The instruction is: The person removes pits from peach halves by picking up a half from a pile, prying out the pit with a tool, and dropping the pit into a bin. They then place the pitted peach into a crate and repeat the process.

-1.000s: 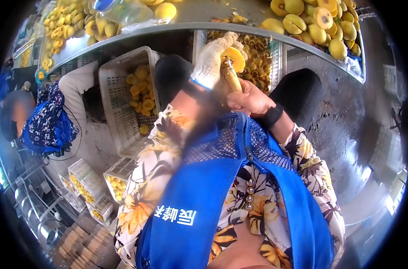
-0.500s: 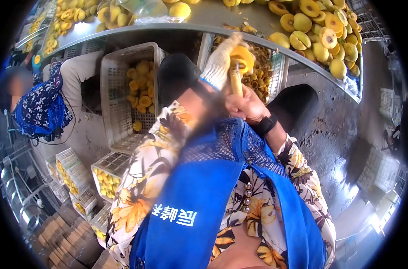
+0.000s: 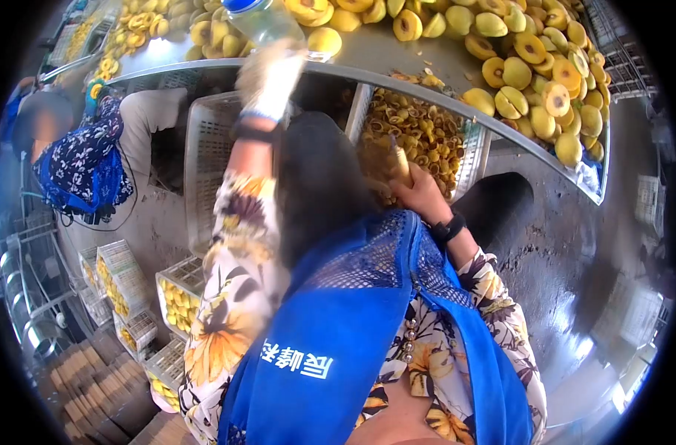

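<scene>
My left hand (image 3: 270, 78), in a white knitted glove, is smeared by motion at the near edge of the metal table, just below a clear plastic bottle with a blue cap (image 3: 260, 21). Its fingers are too blurred to show whether anything is in them. My bare right hand (image 3: 423, 194), with a black band on the wrist, is closed around the wooden handle of a pitting tool (image 3: 401, 165). The tool's narrow metal tip points up over a crate of brownish-yellow fruit scraps (image 3: 416, 122). Yellow peach halves (image 3: 531, 74) lie heaped on the table, several with cut faces showing.
The metal table (image 3: 397, 55) spans the top of the view. A large pale crate (image 3: 204, 141) stands left of my knee. Smaller crates of yellow fruit (image 3: 181, 304) sit on the floor at lower left, near stacked brown blocks (image 3: 100, 393). Another person (image 3: 82, 159) sits at left.
My left hand has moved left, away from the tool, to the table edge by the bottle. The peach half at the tool's tip is gone from there. My right hand is slightly lower.
</scene>
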Demonstrator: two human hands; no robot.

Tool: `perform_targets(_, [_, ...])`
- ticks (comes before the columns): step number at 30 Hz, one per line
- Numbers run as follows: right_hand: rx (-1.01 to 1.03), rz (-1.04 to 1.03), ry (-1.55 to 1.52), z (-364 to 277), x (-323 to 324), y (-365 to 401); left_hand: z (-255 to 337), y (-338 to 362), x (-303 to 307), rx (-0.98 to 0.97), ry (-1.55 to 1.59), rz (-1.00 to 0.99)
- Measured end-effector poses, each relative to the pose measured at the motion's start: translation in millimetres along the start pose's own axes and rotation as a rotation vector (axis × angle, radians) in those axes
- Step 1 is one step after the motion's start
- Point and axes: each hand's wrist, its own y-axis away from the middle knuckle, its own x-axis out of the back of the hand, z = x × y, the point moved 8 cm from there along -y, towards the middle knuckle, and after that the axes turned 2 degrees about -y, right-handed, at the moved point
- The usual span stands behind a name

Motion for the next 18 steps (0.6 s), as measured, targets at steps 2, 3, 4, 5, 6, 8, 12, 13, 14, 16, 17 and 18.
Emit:
perform_targets(2, [0.005, -0.029, 0.084, -14.4, -2.8, 3.1, 33.0, -29.9, -47.3, -0.220, -0.076, -0.092])
perform_targets(3, [-0.078, -0.063, 0.011, -27.2, -4.2, 9.8, 37.0, -47.2, -82.1, -0.174, -0.204, -0.211])
perform_targets(4, [-0.016, -0.030, 0.043, -27.2, -0.7, 9.9, 33.6, -59.7, -115.7, -0.102, -0.263, -0.311])
perform_targets(5, [0.045, 0.005, 0.076, -19.8, 2.6, 8.8, 32.3, -66.1, -131.2, -0.153, -0.338, -0.257])
perform_targets(6, [0.103, 0.040, 0.110, -12.0, 6.8, 8.6, 30.6, -70.1, -147.9, -0.203, -0.413, -0.205])
perform_targets(8, [0.073, 0.054, 0.108, 0.0, 16.2, 10.0, 4.3, -96.2, -206.8, -0.138, -0.435, -0.215])
perform_targets(12, [0.057, 0.202, 0.144, -13.6, 33.2, 18.5, 25.3, -82.9, -149.3, -0.085, -0.263, -0.262])
perform_targets(13, [-0.002, 0.218, 0.122, -27.7, 37.6, 19.3, 27.3, -81.2, -142.0, -0.141, -0.182, -0.229])
perform_targets(14, [-0.066, 0.231, 0.098, -31.5, 39.6, 18.1, 33.5, -74.0, -121.2, -0.183, -0.158, -0.093])
perform_targets(16, [0.004, 0.341, 0.108, -20.6, 47.5, 5.8, 19.0, -55.4, -110.0, 0.169, 0.652, -0.243])
perform_targets(17, [0.203, 0.366, 0.256, -31.7, 48.9, -1.0, 19.6, -39.1, -99.9, 0.423, 1.141, -0.276])
perform_targets(18, [0.292, 0.375, 0.312, -40.9, 48.1, -2.8, 19.0, -30.7, -103.8, 0.563, 1.535, -0.241])
